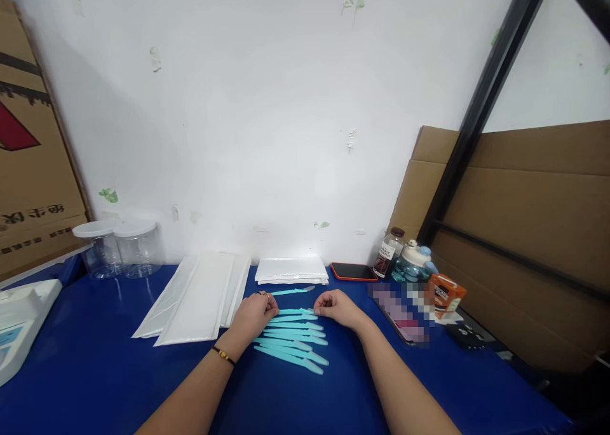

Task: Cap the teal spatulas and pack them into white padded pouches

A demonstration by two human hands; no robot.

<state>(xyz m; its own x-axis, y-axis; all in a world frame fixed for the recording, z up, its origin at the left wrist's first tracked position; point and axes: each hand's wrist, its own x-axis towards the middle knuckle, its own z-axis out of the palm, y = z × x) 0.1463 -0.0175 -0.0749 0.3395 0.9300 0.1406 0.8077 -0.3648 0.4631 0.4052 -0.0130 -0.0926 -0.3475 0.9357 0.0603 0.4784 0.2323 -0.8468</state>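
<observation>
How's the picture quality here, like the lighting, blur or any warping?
Head view: bright light on the white wall; head view: wide-angle stretch toward the edges, with the black post slanting; head view: a mosaic hides part of the pinkish flat item, while the teal tools look fairly clear.

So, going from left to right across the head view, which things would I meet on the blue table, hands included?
White device, clear jars, large white packets, left hand, turquoise razors, right hand, phone, brown-capped bottle, orange box.
</observation>
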